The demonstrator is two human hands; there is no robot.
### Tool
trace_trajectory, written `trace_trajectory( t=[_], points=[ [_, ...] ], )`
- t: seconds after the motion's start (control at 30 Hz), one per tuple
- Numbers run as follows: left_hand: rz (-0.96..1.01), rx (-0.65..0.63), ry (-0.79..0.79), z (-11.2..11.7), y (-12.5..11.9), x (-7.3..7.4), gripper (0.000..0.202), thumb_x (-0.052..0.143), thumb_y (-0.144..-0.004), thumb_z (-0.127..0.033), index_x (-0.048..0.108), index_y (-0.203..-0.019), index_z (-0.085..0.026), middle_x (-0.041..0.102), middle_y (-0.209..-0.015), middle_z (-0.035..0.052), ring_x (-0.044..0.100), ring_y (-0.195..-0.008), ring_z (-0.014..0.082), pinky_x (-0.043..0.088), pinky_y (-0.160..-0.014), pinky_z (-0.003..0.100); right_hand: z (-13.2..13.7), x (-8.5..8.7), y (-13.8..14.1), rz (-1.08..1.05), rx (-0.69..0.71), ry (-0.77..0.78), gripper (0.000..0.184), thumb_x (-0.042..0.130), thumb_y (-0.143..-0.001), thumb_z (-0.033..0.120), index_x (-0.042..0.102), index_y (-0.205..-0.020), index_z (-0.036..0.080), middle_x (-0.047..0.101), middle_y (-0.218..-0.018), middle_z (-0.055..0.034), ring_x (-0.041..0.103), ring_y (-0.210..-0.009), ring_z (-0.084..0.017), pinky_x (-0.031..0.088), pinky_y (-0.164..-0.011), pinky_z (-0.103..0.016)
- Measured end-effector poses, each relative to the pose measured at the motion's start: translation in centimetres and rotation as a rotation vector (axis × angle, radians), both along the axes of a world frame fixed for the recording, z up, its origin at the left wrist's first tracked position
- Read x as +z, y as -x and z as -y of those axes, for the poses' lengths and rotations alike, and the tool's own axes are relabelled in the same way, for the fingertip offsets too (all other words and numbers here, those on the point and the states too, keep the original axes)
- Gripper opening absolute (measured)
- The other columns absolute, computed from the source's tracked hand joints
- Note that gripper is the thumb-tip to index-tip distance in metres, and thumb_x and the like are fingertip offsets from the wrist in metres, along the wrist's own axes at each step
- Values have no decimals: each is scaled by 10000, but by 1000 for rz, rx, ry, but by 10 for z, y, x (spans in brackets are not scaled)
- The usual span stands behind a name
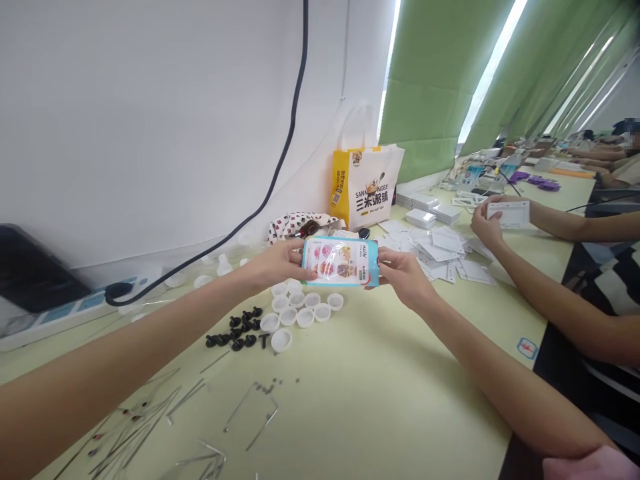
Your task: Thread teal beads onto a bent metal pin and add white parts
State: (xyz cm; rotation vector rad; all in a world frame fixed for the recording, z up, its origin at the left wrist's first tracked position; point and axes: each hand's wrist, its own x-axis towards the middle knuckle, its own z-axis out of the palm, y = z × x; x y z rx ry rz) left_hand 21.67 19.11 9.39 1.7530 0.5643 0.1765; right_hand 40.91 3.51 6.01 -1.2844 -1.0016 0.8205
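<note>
Between my two hands is a light-blue and white plastic packet [343, 261] printed with small colourful pictures, held up over the table. My left hand [287, 261] grips its left edge, thumb on the front. At the packet's right edge, my right hand [403, 272] pinches the blue border. Just below and behind it lie several round white caps [288, 315]. To their left sit several black plastic screw-like pieces [237, 331]. Bent metal rods [135, 427] lie nearer to me at the lower left, with tiny loose bits around them.
A white and yellow tote bag [370, 183] stands against the wall. White flat plates [440, 247] lie piled to its right, where a co-worker's hands [490, 223] hold one. A black cable [293, 120] hangs down to a power strip [80, 307] at the left.
</note>
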Motion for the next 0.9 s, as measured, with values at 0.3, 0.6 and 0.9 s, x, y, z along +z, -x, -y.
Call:
trace_trajectory(
  t=[0.3, 0.6, 0.9],
  points=[
    [56, 11, -495, 0, -10, 10, 513, 667, -669, -456, 542, -1092, -195, 656, -934, 75, 629, -834, 206, 489, -724, 322, 0, -5, 2, 495, 147, -97, 185, 471, -773, 175, 651, -731, 160, 560, -939, -52, 540, -829, -153, 489, -580, -240],
    [-158, -269, -403, 7, -13, 10, 368, 572, -746, -496, 588, -929, -178, 671, -829, 45, 637, -687, 193, 456, -516, 237, 5, -1, 11, 506, -57, -114, 213, 415, -869, 315, 559, -797, 175, 558, -788, -20, 532, -688, -118, 482, -595, -240],
    [-217, -331, -224, 5, -11, 13, 381, 616, -721, -486, 588, -944, -178, 679, -914, 68, 649, -760, 205, 486, -583, 253, 6, 0, 9, 293, -193, -133, 253, 504, -832, 413, 555, -769, 174, 551, -773, -20, 517, -679, -109, 449, -555, -213]
  ],
)
